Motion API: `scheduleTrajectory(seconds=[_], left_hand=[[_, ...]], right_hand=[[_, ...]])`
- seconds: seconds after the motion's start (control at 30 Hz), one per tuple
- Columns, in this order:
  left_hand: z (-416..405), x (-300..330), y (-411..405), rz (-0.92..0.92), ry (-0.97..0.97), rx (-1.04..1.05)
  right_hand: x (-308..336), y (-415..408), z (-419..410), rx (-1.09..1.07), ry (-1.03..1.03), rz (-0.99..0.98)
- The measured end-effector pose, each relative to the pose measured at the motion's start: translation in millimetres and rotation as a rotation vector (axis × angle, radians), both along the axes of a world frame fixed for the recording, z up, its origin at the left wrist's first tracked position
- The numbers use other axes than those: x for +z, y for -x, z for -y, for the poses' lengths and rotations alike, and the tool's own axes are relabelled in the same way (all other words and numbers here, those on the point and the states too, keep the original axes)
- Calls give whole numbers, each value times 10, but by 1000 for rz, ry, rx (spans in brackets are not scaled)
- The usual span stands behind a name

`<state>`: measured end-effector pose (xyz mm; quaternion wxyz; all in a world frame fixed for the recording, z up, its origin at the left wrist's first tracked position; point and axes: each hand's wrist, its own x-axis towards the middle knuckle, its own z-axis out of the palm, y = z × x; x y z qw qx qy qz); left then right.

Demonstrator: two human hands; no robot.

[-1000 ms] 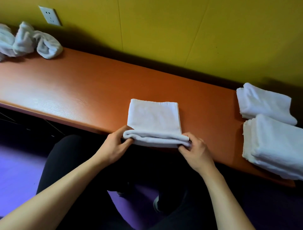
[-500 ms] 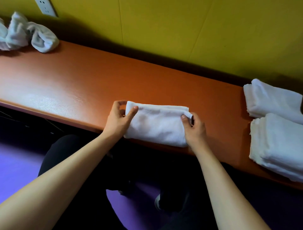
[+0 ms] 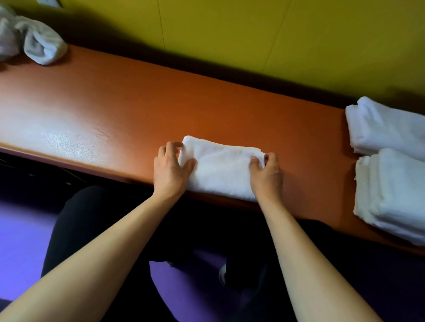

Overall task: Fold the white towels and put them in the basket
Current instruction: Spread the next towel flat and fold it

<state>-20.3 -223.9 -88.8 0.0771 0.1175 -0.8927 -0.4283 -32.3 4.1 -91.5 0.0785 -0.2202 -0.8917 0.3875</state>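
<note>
Could spring open or slide off the near edge if either grip slackens, since the folded towel (image 3: pixel 220 171) sits right at the front lip of the tabletop (image 3: pixel 103 110), thick, soft and white. Pinched at its left end by the left hand (image 3: pixel 169 169) and at its right end by the right hand (image 3: pixel 266 174), fingers curled on the cloth. Flanked by folded towels (image 3: pixel 391 161) far right and crumpled towels (image 3: pixel 34 43) far left, no basket in view

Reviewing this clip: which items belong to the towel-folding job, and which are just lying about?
Job:
folded towel, gripped by left hand and right hand
folded towel stacks
crumpled towels
No basket in view.

Lying about:
orange bench
wall socket
</note>
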Motion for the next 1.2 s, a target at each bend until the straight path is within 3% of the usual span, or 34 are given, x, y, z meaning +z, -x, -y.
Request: scheduleTrajectory(seconds=[0.13, 0.27, 0.33, 0.5, 0.6, 0.9, 1.2], left_hand=[[14, 67, -75, 107, 127, 79], [-29, 157, -113, 197, 85, 50], [-55, 197, -118, 286, 7, 54], [-88, 275, -121, 457, -267, 164], [-191, 317, -189, 399, -414, 181], [-944, 735, -45, 280, -477, 40], [-1877, 945, 417, 141, -506, -126]], right_hand=[[98, -237, -19, -33, -104, 65], [99, -494, -31, -24, -72, 224], [99, -496, -43, -31, 58, 286], [186, -398, -190, -201, 607, 428], [216, -416, -339, -178, 637, 331], [735, -305, -1129, -135, 673, 149], [1311, -133, -2148, -101, 549, -61]])
